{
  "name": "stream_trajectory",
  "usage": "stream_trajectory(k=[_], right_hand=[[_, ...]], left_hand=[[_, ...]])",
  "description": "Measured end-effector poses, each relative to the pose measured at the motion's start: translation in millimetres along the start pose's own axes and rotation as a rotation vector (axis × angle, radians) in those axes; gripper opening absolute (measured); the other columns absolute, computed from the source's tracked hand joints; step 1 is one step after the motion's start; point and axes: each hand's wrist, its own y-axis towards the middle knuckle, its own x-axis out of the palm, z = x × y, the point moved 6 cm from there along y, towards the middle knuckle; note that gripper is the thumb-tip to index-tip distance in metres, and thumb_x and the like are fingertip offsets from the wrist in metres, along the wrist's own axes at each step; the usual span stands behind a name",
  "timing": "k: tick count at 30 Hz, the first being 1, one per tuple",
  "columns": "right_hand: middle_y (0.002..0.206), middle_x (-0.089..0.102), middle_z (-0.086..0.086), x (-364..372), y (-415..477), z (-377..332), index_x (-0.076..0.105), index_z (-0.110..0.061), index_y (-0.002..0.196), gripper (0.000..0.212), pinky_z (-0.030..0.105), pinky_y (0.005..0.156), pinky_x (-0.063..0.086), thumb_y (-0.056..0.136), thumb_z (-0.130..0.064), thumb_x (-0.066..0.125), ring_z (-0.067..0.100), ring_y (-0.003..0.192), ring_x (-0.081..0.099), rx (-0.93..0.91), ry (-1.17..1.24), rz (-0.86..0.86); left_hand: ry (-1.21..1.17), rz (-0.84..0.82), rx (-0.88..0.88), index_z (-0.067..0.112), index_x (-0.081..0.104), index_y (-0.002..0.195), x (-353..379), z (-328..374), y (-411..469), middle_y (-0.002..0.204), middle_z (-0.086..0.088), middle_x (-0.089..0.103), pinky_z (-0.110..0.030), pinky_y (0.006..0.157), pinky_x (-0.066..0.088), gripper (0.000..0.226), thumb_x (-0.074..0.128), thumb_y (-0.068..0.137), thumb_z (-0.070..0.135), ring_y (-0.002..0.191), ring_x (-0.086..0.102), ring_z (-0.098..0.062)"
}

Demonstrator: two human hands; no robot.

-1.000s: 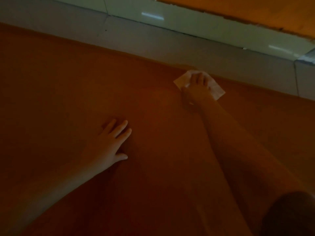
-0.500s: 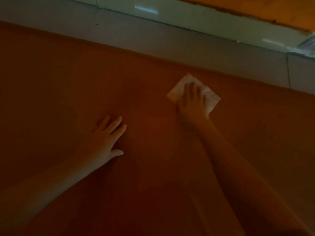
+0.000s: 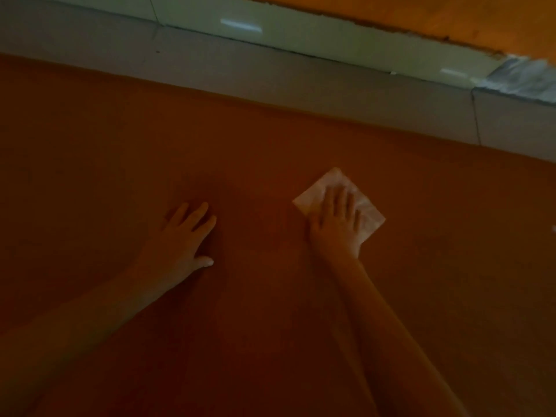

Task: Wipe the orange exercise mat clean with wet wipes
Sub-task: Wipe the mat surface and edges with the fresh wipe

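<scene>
The wet wipe (image 3: 340,203) slid back from the mat (image 3: 270,311) edge, both hands (image 3: 337,224) spread flat.

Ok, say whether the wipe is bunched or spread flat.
Spread flat: the wipe shows square corners beyond the pressing right hand.

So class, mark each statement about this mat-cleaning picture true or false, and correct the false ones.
1. The right hand presses flat on the wet wipe. True.
2. The left hand grips a second wipe. False: it holds nothing and rests on the orange mat with fingers straight.
3. Grey floor tiles run along the orange mat's far edge. True.
4. The wet wipe lies on the grey floor tiles. False: it lies on the orange mat, short of that edge.
</scene>
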Motion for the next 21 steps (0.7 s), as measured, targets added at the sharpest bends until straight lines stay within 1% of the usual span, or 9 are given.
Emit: stream_trajectory(k=[2,4,5,7,10,14,16,19,21], right_hand=[[0.159,-0.016,0.006,16,-26,-33,-0.008,-0.021,0.152,0.066,0.051,0.119,-0.002,0.092,-0.046,0.003,0.027,0.146,-0.016,-0.234,-0.048,-0.036],[0.155,-0.024,0.002,28,-63,-51,-0.014,-0.025,0.148,0.062,0.045,0.116,-0.013,0.093,-0.047,0.003,0.025,0.142,-0.025,-0.475,-0.11,-0.098],[0.155,-0.026,0.001,29,-76,-50,-0.015,-0.027,0.148,0.06,0.041,0.113,-0.018,0.096,-0.048,0.007,0.023,0.142,-0.027,-0.546,-0.123,-0.123],[0.155,-0.027,-0.002,22,-79,-33,-0.017,-0.031,0.147,0.06,0.037,0.111,-0.02,0.095,-0.052,0.007,0.019,0.142,-0.027,-0.55,-0.166,-0.124],[0.153,-0.028,-0.001,14,-60,0,-0.02,-0.03,0.145,0.063,0.041,0.117,-0.008,0.088,-0.055,-0.005,0.018,0.141,-0.026,-0.349,-0.176,-0.095],[0.151,-0.029,-0.001,13,-67,5,-0.011,-0.025,0.151,0.059,0.045,0.117,-0.007,0.103,-0.043,0.018,0.021,0.144,-0.021,-0.023,0.033,-0.058],[0.151,-0.028,-0.001,19,-85,-17,-0.011,-0.025,0.152,0.06,0.046,0.117,-0.01,0.103,-0.039,0.021,0.021,0.143,-0.024,-0.096,0.038,-0.069],[0.152,-0.026,-0.005,31,-125,-47,-0.01,-0.03,0.15,0.058,0.041,0.115,-0.016,0.103,-0.041,0.023,0.016,0.141,-0.028,-0.408,-0.009,-0.151],[0.153,-0.025,-0.007,31,-133,-34,-0.007,-0.031,0.151,0.056,0.04,0.114,-0.015,0.104,-0.042,0.021,0.014,0.14,-0.027,-0.449,-0.038,-0.184]], left_hand=[[0.009,-0.025,0.003,0.028,-0.002,0.153,0,1,-1,0.159,0.002,-0.02,-0.048,0.119,0.003,0.086,0.05,0.091,0.056,0.147,-0.013,-0.029],[0.004,-0.012,0.008,0.028,0.0,0.154,0,2,-2,0.16,0.002,-0.018,-0.048,0.119,0.004,0.083,0.05,0.092,0.053,0.147,-0.011,-0.029],[-0.004,-0.005,0.01,0.027,0.001,0.154,-1,3,-4,0.16,0.003,-0.018,-0.048,0.119,0.004,0.081,0.049,0.093,0.052,0.148,-0.011,-0.029],[-0.032,0.0,0.011,0.028,0.002,0.154,0,7,-8,0.16,0.003,-0.018,-0.048,0.12,0.005,0.076,0.046,0.096,0.048,0.147,-0.012,-0.029],[-0.023,-0.021,0.003,0.028,0.0,0.154,5,12,-16,0.159,0.003,-0.019,-0.047,0.121,0.006,0.069,0.04,0.1,0.044,0.147,-0.012,-0.029],[-0.024,-0.078,-0.003,0.028,-0.005,0.153,14,22,-33,0.158,0.004,-0.023,-0.048,0.12,0.003,0.069,0.035,0.101,0.047,0.147,-0.016,-0.028],[-0.018,-0.113,-0.001,0.028,-0.006,0.154,17,29,-42,0.158,0.004,-0.024,-0.049,0.12,0.002,0.07,0.034,0.1,0.05,0.147,-0.017,-0.028],[-0.006,-0.148,0.016,0.028,-0.003,0.154,19,39,-54,0.159,0.004,-0.021,-0.049,0.119,0.003,0.071,0.035,0.099,0.053,0.147,-0.014,-0.029],[-0.005,-0.166,0.039,0.029,0.0,0.154,24,45,-64,0.159,0.005,-0.019,-0.049,0.119,0.003,0.07,0.034,0.098,0.055,0.147,-0.013,-0.028]])
